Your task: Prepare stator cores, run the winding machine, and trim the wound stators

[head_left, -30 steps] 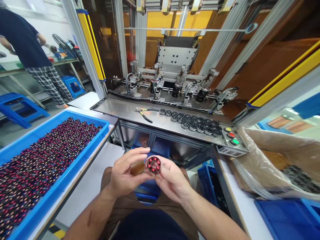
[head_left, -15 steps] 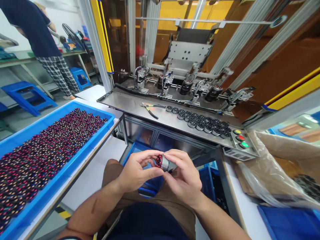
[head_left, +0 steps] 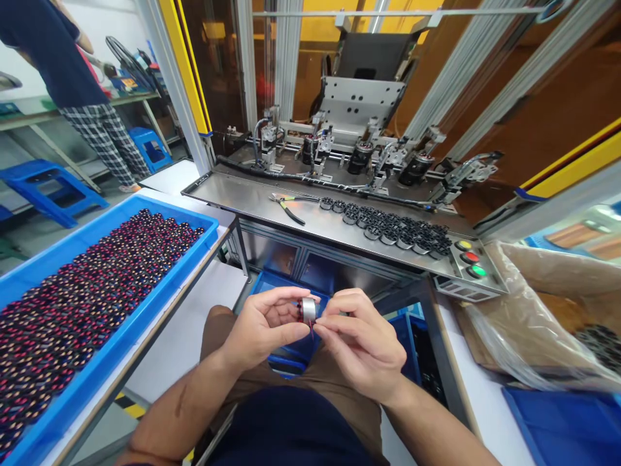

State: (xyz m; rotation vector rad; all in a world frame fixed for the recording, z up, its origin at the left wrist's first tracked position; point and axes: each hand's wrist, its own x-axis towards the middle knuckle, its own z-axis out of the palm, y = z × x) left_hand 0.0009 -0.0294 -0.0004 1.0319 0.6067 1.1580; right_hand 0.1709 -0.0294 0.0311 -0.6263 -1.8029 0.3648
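My left hand [head_left: 255, 327] holds a small motor stator [head_left: 308, 310] between thumb and fingers, above my lap. The stator shows a smooth silver metal ring, with dark and red windings on the side toward my left palm. My right hand [head_left: 363, 340] is closed in a pinch at the stator's lower right edge. A thin reddish wire [head_left: 311, 328] comes out there and runs to the pinching fingertips, which partly hide it.
On the left, a blue tray [head_left: 191, 259] holds many wound stators. Ahead, cutters [head_left: 288, 208] and rows of black ring parts [head_left: 388, 226] lie on the machine's metal ledge [head_left: 242, 194]. Coloured buttons [head_left: 469, 257] and a plastic-lined carton [head_left: 528, 310] are at right. A person [head_left: 63, 65] stands back left.
The stator has turned, so its metal ring now faces me more and its windings show less. My right hand's fingers have come off its side and pinch at its lower edge.
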